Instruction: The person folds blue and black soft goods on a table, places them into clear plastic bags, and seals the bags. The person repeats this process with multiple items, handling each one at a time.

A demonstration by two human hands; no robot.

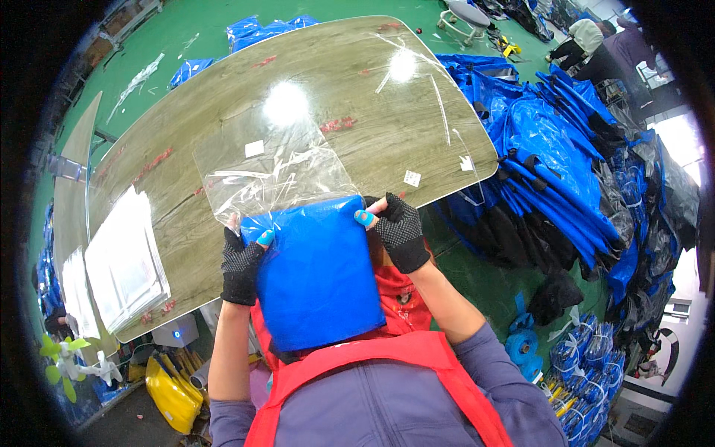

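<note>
A folded blue sheet hangs between my hands at the table's near edge, in front of the red apron. Its far end reaches into the mouth of a clear plastic bag lying on the tabletop. My left hand, in a black dotted fingerless glove, is closed at the left corner of the bag's mouth, thumb on the blue sheet. At the right corner my right hand, gloved alike, pinches with thumb and forefinger. Blue tape wraps both thumbs. How much of each layer the fingers hold is partly hidden.
The wood-patterned table bears a stack of clear bags at left and small white paper pieces. Blue and black bags are heaped at right. Beneath lie yellow items and bundled blue packs. People are far right.
</note>
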